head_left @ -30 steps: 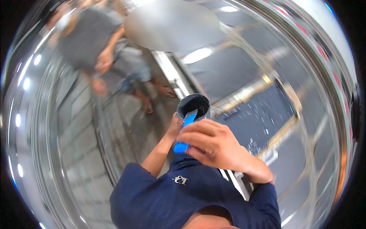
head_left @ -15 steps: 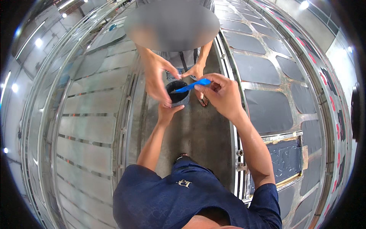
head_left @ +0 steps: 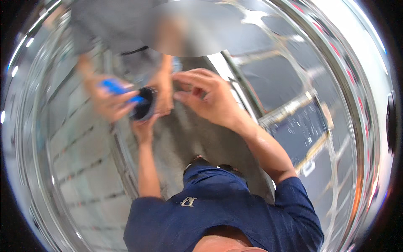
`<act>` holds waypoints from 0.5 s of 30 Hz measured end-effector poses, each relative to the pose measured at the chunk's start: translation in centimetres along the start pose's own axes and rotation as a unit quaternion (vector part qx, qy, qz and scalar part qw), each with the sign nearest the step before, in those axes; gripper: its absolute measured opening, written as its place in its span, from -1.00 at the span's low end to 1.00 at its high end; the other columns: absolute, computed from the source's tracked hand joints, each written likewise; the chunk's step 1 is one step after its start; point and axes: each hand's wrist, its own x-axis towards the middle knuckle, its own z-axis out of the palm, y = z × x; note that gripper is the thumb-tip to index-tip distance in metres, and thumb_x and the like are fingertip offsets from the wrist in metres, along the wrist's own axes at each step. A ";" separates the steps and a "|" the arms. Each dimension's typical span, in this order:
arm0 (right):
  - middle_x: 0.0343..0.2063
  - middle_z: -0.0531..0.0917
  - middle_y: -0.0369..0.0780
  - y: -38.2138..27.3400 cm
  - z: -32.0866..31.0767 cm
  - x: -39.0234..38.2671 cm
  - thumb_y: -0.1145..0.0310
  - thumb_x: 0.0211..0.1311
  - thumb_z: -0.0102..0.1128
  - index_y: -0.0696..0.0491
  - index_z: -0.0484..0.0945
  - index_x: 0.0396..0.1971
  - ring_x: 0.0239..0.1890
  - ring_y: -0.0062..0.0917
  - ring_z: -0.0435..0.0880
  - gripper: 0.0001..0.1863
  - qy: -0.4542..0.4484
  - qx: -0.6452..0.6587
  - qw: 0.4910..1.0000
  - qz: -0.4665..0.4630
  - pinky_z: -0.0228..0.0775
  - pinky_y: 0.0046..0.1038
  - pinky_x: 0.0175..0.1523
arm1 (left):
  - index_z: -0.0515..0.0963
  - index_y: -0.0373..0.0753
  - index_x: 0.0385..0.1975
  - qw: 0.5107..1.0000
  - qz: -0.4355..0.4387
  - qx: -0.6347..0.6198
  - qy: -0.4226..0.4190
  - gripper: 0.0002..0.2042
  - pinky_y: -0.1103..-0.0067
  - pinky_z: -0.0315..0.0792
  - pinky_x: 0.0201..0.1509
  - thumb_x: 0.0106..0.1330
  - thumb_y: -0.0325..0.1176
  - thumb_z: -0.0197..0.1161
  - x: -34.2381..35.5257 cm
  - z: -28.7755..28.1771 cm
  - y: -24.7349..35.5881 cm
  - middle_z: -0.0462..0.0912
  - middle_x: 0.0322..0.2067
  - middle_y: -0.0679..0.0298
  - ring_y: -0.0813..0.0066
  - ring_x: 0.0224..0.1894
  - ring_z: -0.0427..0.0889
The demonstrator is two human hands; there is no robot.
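Observation:
My left hand (head_left: 144,131) grips the lower side of a small dark tub (head_left: 153,105) that holds black paste or ink. A co-worker's hand (head_left: 164,90) reaches down against the tub's right side. The co-worker's other hand (head_left: 105,103), smeared by motion, holds a blue plastic spatula-like tool (head_left: 114,87), its tip over the tub's mouth. To the right of the tub and apart from it, my right hand (head_left: 210,94) is raised with fingers loosely bent and thumb apart. Nothing shows in it.
A long table (head_left: 268,80) with dark flat panels runs along my right. On it lies a framed screen (head_left: 300,130) with a wet dark surface. Another long table (head_left: 84,168) with pale panels lines my left. The co-worker stands ahead in the concrete aisle (head_left: 189,134).
The blue tool has passed from my right hand to the co-worker's hand. My left hand and the tub have shifted left in the view, which has turned.

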 end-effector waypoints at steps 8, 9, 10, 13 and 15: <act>-0.06 0.75 -0.24 6.4 -12.3 -17.5 0.34 0.39 0.30 0.09 0.64 0.14 -0.06 -0.66 0.65 -0.64 0.137 0.013 0.910 0.391 0.50 -0.53 0.08 | 0.41 -0.18 0.30 0.944 -0.285 -0.157 0.059 -0.43 0.29 0.42 0.24 0.46 0.08 0.16 -1.1 1.5 -6.1 0.48 0.29 0.11 0.16 0.23 0.53; -0.07 0.76 -0.24 5.8 -14.9 -20.9 0.35 0.44 0.22 0.07 0.63 0.15 -0.09 -0.66 0.66 -0.66 0.165 -0.061 0.900 0.398 0.52 -0.53 0.03 | 0.41 -0.21 0.31 0.859 -0.343 -0.372 -0.079 -0.30 0.23 0.42 0.23 0.48 0.29 -0.10 -2.3 5.0 -4.3 0.48 0.31 0.07 0.03 0.23 0.53; -0.07 0.76 -0.24 6.4 -16.6 -25.3 0.26 0.42 0.26 0.00 0.64 0.17 -0.11 -0.62 0.69 -0.63 0.277 -0.012 0.855 0.438 0.54 -0.55 0.00 | 0.31 -0.29 0.40 0.765 -0.370 -0.484 -0.207 -0.34 0.11 0.32 0.36 0.55 0.15 -0.12 -2.9 9.0 -2.5 0.34 0.42 0.02 -0.03 0.35 0.42; -0.08 0.76 -0.24 6.5 -22.3 -37.7 0.25 0.44 0.25 0.06 0.60 0.20 -0.28 -0.71 0.61 -0.59 0.421 -0.040 0.741 0.522 0.51 -0.60 -0.13 | 0.21 -0.36 0.46 0.721 -0.427 -0.484 -0.252 -0.30 0.25 0.30 0.40 0.57 0.14 -0.12 -5.3 19.4 0.3 0.29 0.45 -0.02 0.04 0.37 0.42; -0.09 0.76 -0.22 6.3 -25.8 -43.2 0.26 0.43 0.25 0.08 0.59 0.21 -0.28 -0.70 0.60 -0.58 0.453 -0.066 0.706 0.540 0.50 -0.59 -0.13 | 0.19 -0.38 0.46 0.714 -0.445 -0.466 -0.275 -0.31 0.26 0.31 0.41 0.57 0.09 -0.09 -6.1 24.9 3.1 0.29 0.44 -0.03 0.06 0.37 0.42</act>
